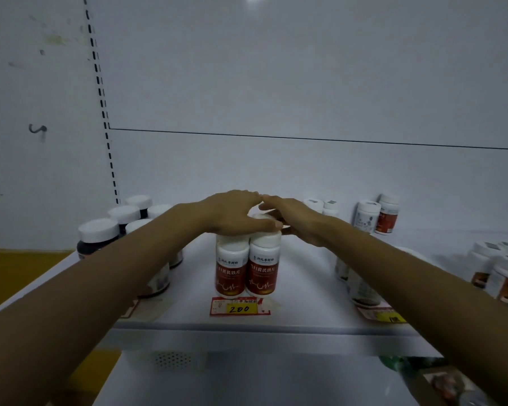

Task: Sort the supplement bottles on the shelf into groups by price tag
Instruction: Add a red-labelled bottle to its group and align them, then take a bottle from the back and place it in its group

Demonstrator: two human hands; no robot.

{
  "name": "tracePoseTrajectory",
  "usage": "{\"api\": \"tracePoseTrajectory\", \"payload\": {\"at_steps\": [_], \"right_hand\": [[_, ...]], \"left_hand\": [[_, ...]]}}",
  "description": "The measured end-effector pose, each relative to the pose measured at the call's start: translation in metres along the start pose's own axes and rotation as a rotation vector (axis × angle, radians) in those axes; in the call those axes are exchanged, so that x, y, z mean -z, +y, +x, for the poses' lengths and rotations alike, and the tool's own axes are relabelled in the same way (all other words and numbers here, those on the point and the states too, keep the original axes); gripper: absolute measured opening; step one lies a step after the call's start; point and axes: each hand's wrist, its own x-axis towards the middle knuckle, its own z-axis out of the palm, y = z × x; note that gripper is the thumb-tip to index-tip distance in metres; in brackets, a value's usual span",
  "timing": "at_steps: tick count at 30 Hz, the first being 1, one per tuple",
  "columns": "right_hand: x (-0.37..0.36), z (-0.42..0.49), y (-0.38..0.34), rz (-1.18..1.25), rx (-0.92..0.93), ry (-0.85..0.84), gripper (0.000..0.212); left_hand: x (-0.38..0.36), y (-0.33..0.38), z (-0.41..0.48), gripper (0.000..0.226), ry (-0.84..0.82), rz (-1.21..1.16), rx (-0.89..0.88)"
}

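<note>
Left of centre, a cluster of dark bottles (99, 240) already stands grouped. Mid-frame, the left hand (232, 213), fingers spread flat, and the right hand (294, 219), fingers straight, rest on the caps of the red-labelled bottles (261, 271) behind the 200 tag (239, 308). At right, mixed bottles (367, 215) look unsorted, so much seems left.

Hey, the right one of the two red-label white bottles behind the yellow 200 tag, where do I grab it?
Wrap the right hand round the labelled body of the right red-label white bottle, coming from its right. It stands upright, its left flank against the twin bottle, and its right side looks free.
</note>
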Motion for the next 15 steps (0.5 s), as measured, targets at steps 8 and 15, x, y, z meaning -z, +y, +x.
{"api": "tracePoseTrajectory", "payload": {"at_steps": [8,15], "right_hand": [[0.086,-0.001,-0.006,-0.163,0.069,0.099,0.043],[0.201,-0.013,0.024,-0.428,0.063,0.138,0.043]], "left_hand": [[0.008,0.046,0.05,0.092,0.003,0.065,0.026],[0.007,0.131,0.119,0.086,-0.039,0.166,-0.002]]}}
